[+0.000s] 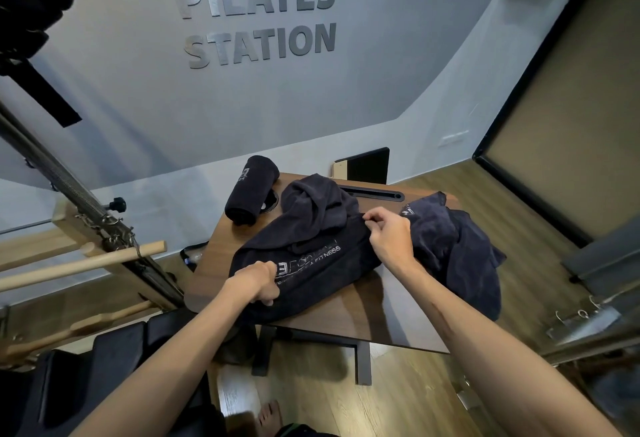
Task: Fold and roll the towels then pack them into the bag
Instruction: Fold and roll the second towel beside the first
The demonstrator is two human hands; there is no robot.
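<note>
A dark navy towel [311,256] with white lettering lies crumpled across the small wooden table [381,308]. My left hand [259,282] grips its near left edge beside the lettering. My right hand [388,234] pinches its far edge near the table's middle. A second dark towel [460,249] lies bunched at the table's right side and hangs over the edge. A rolled dark towel [249,190] rests at the table's far left corner. A dark bag [192,256] shows partly below the table's left edge.
A pilates frame with springs and wooden bars [104,260] stands at the left, with black pads [104,367] below it. A dark board [367,166] leans on the wall behind the table. The table top has a slot [377,192] along its far edge. Wooden floor lies around.
</note>
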